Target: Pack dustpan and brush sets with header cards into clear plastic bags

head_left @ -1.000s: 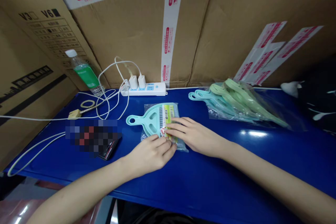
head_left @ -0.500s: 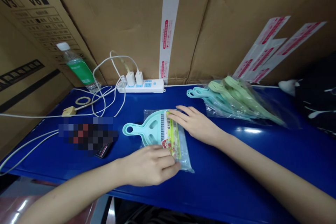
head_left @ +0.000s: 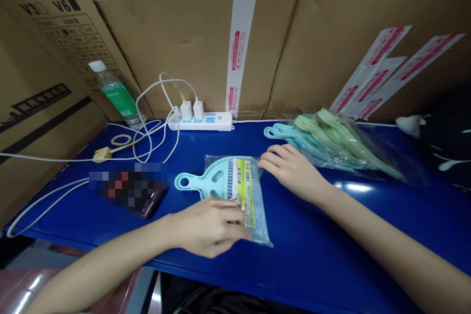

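- Head view: a light-blue dustpan-and-brush set (head_left: 209,176) in a clear bag lies flat in the middle of the blue table (head_left: 312,250), its looped handle pointing left; grey bristles (head_left: 230,176) and a yellow-green and white label (head_left: 241,169) show through the plastic.
- The left hand (head_left: 211,228) lies over the near part of this set with its fingers curled; the thumb is hidden, so whether it pinches the bag cannot be told.
- The right hand (head_left: 290,169) has its fingers bent, the fingertips at the bag's far right corner; whether they grip it or only touch it cannot be told.
- Farther right, bagged light-blue dustpans (head_left: 290,132) and green dustpans (head_left: 342,137) lie overlapping, handles toward the left.
- At the far side, a white power strip (head_left: 221,120) holds two white chargers (head_left: 192,110), with white cables looping to the left.
- At far left, a clear bottle with a green label (head_left: 119,100) leans against a cardboard box (head_left: 40,59); nearer are a pale beaded ring (head_left: 121,140) and a yellowish connector (head_left: 102,154).
- Left of the set lies a black box (head_left: 150,203), partly blurred by pixels.
- Taped cardboard (head_left: 184,39) stands along the far edge.
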A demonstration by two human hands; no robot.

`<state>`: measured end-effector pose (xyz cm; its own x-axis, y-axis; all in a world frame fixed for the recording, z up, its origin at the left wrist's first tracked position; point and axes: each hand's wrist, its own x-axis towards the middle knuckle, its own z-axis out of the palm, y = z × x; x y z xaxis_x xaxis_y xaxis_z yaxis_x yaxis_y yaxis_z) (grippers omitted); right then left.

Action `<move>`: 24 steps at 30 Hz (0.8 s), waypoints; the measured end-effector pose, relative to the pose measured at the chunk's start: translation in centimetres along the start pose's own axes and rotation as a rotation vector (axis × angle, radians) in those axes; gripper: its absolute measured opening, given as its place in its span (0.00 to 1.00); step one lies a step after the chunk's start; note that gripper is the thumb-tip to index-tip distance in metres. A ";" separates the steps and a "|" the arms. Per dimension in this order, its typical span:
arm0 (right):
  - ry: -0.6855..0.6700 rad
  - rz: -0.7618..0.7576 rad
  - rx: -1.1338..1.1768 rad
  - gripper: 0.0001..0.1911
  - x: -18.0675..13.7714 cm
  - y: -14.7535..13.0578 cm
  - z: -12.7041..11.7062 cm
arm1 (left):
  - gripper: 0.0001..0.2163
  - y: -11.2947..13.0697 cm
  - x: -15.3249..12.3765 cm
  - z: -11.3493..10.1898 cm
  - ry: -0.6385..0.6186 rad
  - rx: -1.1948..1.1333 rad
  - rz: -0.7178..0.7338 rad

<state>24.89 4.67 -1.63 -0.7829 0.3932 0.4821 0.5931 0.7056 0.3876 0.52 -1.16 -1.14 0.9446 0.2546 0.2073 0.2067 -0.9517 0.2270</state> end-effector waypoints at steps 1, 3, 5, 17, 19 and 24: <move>-0.012 -0.005 0.007 0.17 -0.2 0.3 -0.1 | 0.10 0.0 0.0 0.0 0.012 -0.006 -0.005; -0.044 -0.038 0.022 0.17 -0.6 0.9 -0.2 | 0.09 0.0 0.0 -0.1 0.029 -0.014 -0.006; -0.067 -0.075 0.034 0.17 -0.8 1.3 -0.1 | 0.11 0.0 0.0 -0.1 0.038 -0.016 -0.002; -0.058 0.037 0.217 0.14 -0.3 -0.5 -1.6 | 0.15 0.9 0.2 0.5 -0.003 0.134 0.022; -0.175 0.080 0.319 0.12 -0.3 -1.2 -2.1 | 0.13 1.0 0.2 0.7 0.041 0.193 0.036; -0.271 0.158 0.430 0.13 -1.5 -2.0 -2.3 | 0.11 1.0 0.2 0.9 0.133 0.271 0.052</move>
<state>25.28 1.32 -1.31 -0.7444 0.6122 0.2666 0.6218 0.7811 -0.0575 1.13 -2.21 -1.77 0.9176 0.2073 0.3391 0.2362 -0.9706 -0.0459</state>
